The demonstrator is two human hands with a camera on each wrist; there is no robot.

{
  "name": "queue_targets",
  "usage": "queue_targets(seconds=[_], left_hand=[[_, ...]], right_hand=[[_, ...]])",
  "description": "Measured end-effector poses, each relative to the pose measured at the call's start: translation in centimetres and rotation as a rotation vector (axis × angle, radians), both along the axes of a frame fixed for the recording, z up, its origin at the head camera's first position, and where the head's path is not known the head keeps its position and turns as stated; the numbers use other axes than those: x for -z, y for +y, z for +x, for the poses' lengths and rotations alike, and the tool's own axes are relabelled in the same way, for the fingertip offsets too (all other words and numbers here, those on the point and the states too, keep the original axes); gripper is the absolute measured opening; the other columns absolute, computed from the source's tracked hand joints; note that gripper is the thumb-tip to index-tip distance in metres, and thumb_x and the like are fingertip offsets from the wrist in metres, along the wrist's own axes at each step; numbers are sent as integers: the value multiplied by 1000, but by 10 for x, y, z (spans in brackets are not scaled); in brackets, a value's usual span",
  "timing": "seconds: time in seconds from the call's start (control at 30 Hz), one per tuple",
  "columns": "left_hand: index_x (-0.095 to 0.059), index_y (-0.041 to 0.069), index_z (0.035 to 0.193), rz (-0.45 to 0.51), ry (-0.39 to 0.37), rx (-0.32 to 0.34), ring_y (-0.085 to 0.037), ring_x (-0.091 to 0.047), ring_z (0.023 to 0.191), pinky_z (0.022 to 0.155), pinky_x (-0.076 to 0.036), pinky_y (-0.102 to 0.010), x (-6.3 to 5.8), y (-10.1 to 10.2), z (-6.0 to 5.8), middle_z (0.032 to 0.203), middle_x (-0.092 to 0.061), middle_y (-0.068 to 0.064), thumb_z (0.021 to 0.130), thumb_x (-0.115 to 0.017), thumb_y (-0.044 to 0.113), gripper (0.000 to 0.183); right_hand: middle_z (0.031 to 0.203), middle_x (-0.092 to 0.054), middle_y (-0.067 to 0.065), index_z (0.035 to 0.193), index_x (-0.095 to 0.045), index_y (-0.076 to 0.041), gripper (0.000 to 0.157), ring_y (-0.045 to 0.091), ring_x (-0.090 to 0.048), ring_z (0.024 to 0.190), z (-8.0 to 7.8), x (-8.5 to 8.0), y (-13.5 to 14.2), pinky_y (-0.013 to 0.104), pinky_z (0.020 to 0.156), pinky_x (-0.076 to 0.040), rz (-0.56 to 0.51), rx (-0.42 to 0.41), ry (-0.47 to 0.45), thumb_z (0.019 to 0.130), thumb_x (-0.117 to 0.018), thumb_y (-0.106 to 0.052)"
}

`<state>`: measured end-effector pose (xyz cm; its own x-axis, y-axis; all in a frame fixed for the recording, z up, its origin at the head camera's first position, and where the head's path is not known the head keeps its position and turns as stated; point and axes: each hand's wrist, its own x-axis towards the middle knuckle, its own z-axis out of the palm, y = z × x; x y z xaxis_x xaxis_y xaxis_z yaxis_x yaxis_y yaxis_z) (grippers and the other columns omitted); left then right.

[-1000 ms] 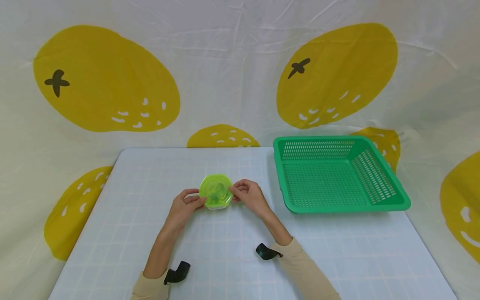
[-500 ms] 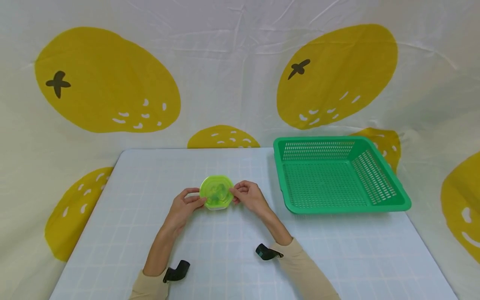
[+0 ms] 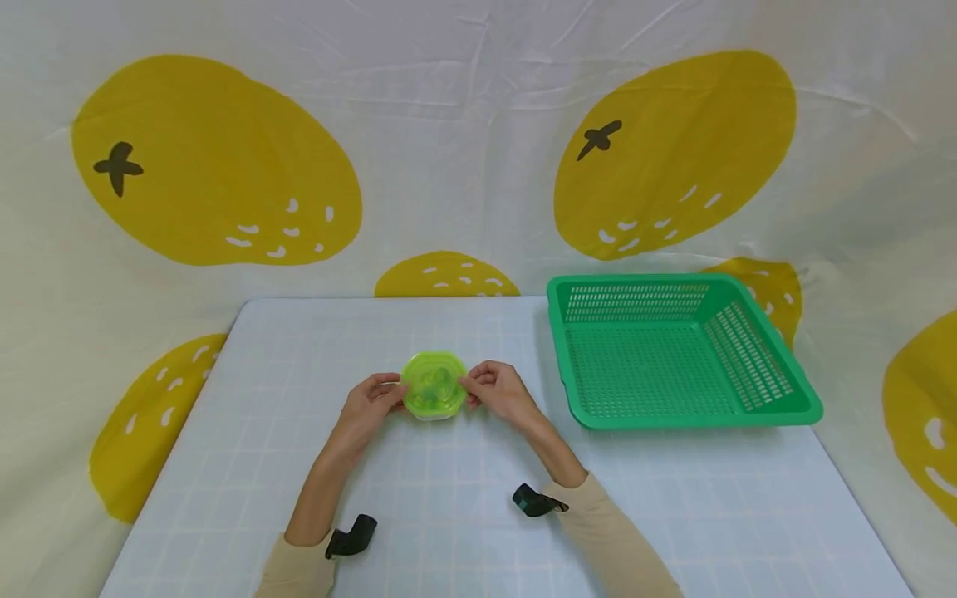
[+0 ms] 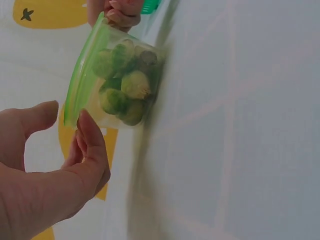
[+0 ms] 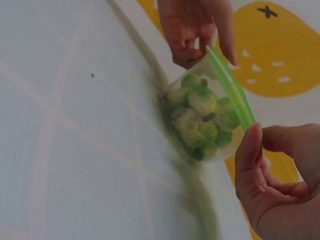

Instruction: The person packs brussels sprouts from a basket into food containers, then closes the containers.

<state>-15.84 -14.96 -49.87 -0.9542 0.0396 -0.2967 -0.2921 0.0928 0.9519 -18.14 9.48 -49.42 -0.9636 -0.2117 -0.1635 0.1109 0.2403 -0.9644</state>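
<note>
A small clear plastic food container (image 3: 434,386) with a bright green translucent lid (image 4: 82,72) stands on the table. Several Brussels sprouts (image 4: 125,82) show through its wall. My left hand (image 3: 366,407) is at the container's left side; a fingertip touches the lid's edge, while the thumb is held apart from it in the left wrist view. On the opposite side, my right hand (image 3: 499,390) pinches the lid's rim between thumb and index finger, as the right wrist view (image 5: 280,180) camera shows. The lid sits on the container all the way round, as far as I can see.
A large green slotted basket (image 3: 579,407) stands at the table's back right, with nothing seen in it. The table (image 3: 463,515) has a pale checked cover. Behind it hangs a white cloth (image 3: 449,166) printed with yellow fruit.
My left thumb has shifted slightly up along the lid's edge. The right hand keeps its pinch, and the container stays almost where it was.
</note>
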Motion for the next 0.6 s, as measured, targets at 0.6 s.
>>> queue_targets(seconds=[0.6], left_hand=[[-64,-11,130,33,-61,-118,-3,-64,91,84,-55,-18,-3,1,-25,126,-67,-15,97,-74,16,44]], right_hand=[[76,-69,11,100,-64,5,20,24,-68,67,0,2,0,43,72,-60,-49,-35,9,100,-69,-14]])
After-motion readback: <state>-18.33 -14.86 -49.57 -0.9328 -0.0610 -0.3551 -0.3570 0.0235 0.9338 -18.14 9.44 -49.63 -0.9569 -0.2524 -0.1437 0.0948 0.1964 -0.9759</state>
